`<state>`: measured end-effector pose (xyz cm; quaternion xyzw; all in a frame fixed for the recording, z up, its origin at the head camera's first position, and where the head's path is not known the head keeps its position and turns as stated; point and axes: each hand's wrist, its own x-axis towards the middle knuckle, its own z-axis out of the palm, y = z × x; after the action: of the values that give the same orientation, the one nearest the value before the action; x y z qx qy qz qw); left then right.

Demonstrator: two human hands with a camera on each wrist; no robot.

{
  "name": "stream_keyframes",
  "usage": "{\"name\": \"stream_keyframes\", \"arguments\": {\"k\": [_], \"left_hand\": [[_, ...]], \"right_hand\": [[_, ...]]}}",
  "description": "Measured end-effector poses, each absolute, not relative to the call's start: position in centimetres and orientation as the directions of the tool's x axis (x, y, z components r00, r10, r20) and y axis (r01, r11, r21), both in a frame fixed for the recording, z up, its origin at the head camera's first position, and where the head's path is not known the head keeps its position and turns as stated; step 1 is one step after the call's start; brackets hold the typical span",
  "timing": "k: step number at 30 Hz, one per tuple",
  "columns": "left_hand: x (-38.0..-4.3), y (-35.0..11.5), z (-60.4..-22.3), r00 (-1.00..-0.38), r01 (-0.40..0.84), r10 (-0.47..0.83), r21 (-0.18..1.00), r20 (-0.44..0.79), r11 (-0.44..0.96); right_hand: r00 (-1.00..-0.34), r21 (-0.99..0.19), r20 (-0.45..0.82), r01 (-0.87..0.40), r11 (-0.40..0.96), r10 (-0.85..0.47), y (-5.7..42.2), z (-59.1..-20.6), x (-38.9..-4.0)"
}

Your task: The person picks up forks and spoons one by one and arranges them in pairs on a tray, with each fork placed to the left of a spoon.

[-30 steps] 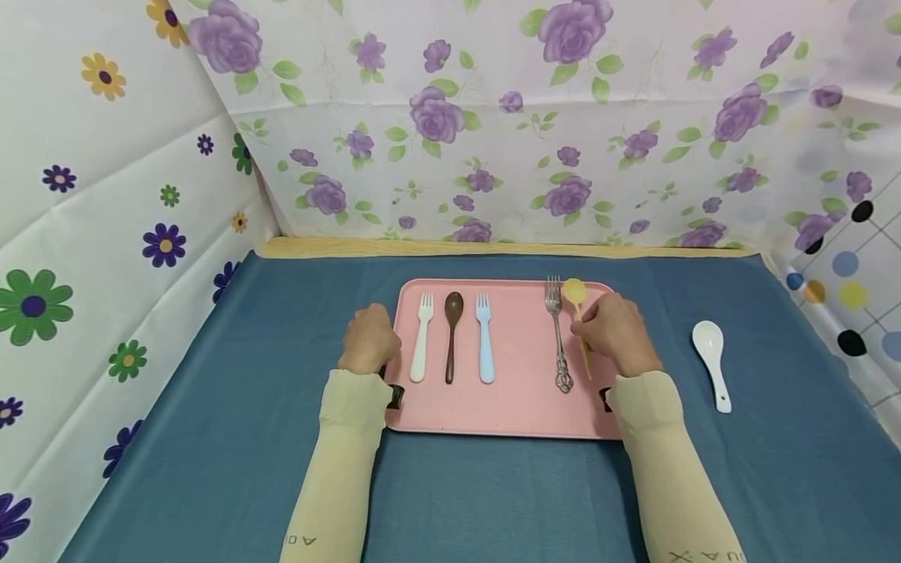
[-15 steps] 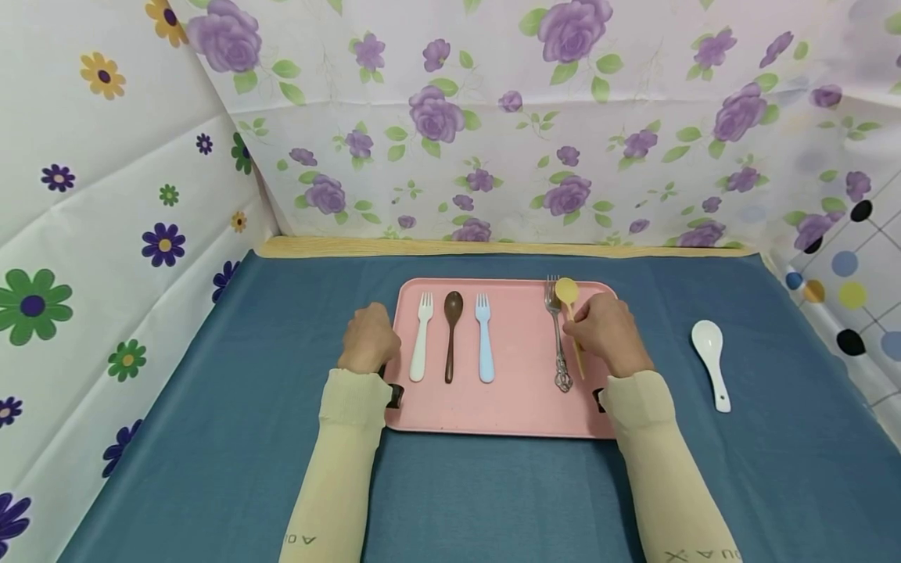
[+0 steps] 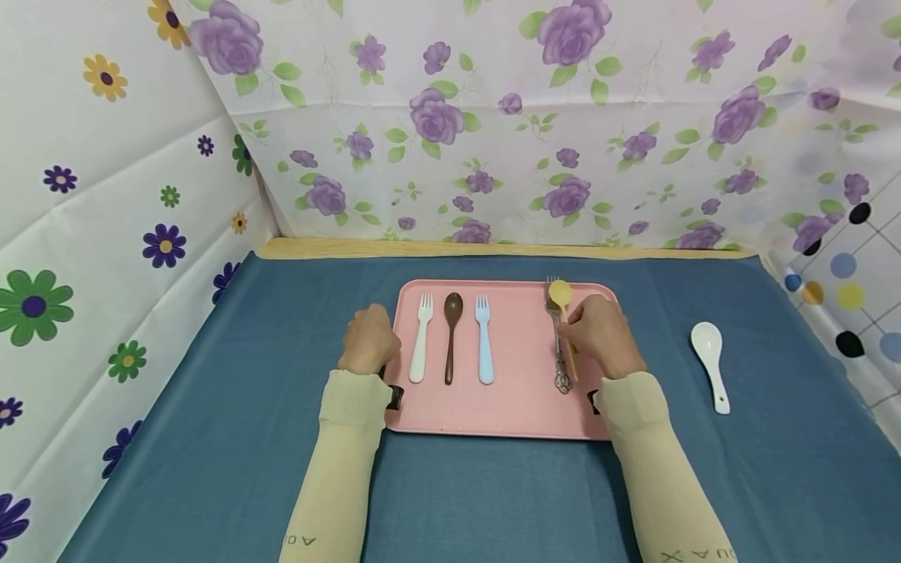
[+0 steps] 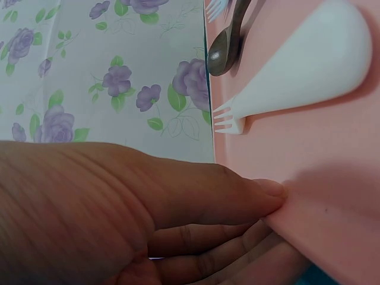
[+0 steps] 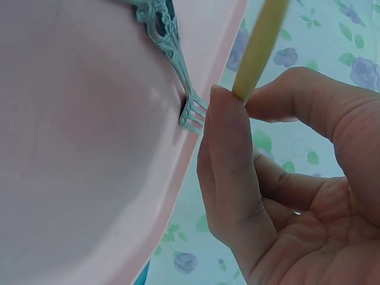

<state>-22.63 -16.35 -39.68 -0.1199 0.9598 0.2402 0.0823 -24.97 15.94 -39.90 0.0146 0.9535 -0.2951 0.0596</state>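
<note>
Between thumb and fingers my right hand (image 3: 604, 335) pinches a yellow spoon (image 3: 560, 293), its bowl pointing away from me. In the head view the spoon overlaps an ornate silver fork (image 3: 561, 360) at the right part of a pink tray (image 3: 507, 410). My left hand (image 3: 369, 340) grips the tray's left edge, thumb on top and fingers beneath, as the left wrist view shows. Closest to that hand lies a white fork (image 3: 421, 344) on the tray. Beside it are a dark brown spoon (image 3: 451, 336) and a light blue fork (image 3: 485, 344).
A white spoon (image 3: 709, 356) lies on the blue tablecloth (image 3: 493, 500) to the right of the tray. Flowered sheets (image 3: 507, 148) rise behind and at the sides, with a wooden strip (image 3: 450, 249) along the back edge.
My right hand has moved a little to the left with the yellow spoon, bringing it from beside the silver fork to overlapping it. The left hand has stayed at the tray's edge.
</note>
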Motion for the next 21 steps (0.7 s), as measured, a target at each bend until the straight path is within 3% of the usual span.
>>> {"name": "stream_keyframes", "arguments": {"k": [21], "left_hand": [[-22.6,-16.3,-39.7,-0.958,-0.27,-0.192,0.437,-0.213,0.858]], "right_hand": [[-0.987,-0.577,-0.159,0.088,0.812,-0.006,14.0,-40.1,-25.2]]}}
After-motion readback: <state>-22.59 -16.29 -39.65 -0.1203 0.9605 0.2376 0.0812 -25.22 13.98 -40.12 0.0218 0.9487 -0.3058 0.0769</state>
